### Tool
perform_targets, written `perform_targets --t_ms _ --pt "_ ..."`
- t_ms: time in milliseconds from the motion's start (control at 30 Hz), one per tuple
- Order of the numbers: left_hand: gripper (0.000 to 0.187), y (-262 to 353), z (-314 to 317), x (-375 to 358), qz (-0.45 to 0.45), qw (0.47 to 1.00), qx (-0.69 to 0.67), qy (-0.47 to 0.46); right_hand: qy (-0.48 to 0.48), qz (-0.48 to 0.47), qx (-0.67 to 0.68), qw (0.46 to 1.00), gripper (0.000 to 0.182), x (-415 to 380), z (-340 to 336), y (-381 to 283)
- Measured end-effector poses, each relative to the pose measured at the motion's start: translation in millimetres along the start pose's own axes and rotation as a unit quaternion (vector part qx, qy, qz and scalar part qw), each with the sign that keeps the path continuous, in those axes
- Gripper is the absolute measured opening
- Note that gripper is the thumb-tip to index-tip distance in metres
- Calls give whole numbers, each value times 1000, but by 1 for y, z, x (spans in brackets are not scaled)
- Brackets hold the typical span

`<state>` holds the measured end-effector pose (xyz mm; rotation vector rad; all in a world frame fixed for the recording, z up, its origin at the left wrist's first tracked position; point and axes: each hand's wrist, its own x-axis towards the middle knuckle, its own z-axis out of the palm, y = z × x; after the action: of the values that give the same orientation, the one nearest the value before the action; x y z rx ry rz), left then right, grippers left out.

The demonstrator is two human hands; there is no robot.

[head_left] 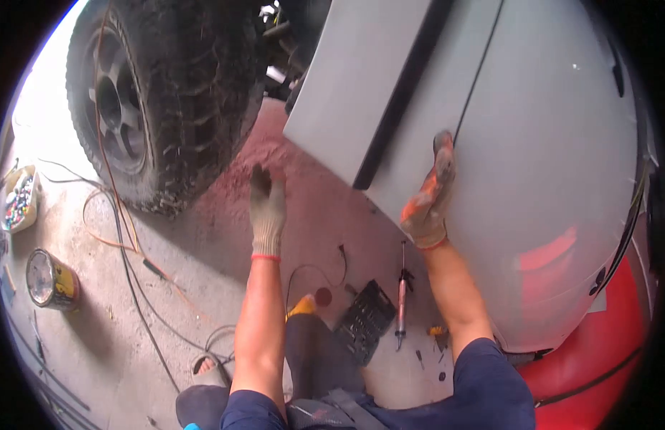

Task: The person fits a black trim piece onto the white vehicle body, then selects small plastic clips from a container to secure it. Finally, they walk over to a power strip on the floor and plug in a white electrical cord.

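Observation:
My left hand (267,208), in a knitted work glove with a red cuff edge, is held out over the floor between the wheel and the vehicle body. Its fingers are stretched out, the tips dark, and nothing shows in them. A matching glove with an orange, grimy palm covers my right hand (431,197). That hand is open, fingers extended and side-on at the grey body panel (540,143), close to the panel seam. A black trim strip (400,100) runs along the panel to the left of it. The large off-road tyre (200,93) stands beyond my left hand.
Below my hands lie an open black socket case (366,320) and a grease gun (402,297). Cables (124,244) cross the floor at left, near a paint can (51,279) and a tub of small coloured pieces (20,199). Something red (590,358) lies at lower right.

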<state>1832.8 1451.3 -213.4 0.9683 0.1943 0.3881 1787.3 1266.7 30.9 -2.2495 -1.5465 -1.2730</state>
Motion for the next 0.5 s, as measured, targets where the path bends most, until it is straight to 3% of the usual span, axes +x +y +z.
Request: perform_targets --t_ms 167,267,300,367,400,467,500 --pt "65 31 8 -10 18 998 1 52 -52 13 -73 996 69 -60 17 -8" --pt "64 12 1 -25 6 999 -25 39 19 -58 -71 996 73 -43 40 7" --pt "65 7 -4 -31 4 999 27 41 32 -92 -81 992 75 -34 51 17" --pt "66 1 -10 -35 7 996 77 48 -59 -19 -176 982 79 -19 87 32" --pt "68 0 -16 -41 -16 995 90 34 -59 -10 -175 983 79 -21 93 23" --pt "71 -3 -5 -28 -21 995 93 20 90 -96 -142 981 68 -5 96 24" --pt "69 -8 1 -29 -17 997 70 19 77 -74 -135 985 61 -7 92 19"
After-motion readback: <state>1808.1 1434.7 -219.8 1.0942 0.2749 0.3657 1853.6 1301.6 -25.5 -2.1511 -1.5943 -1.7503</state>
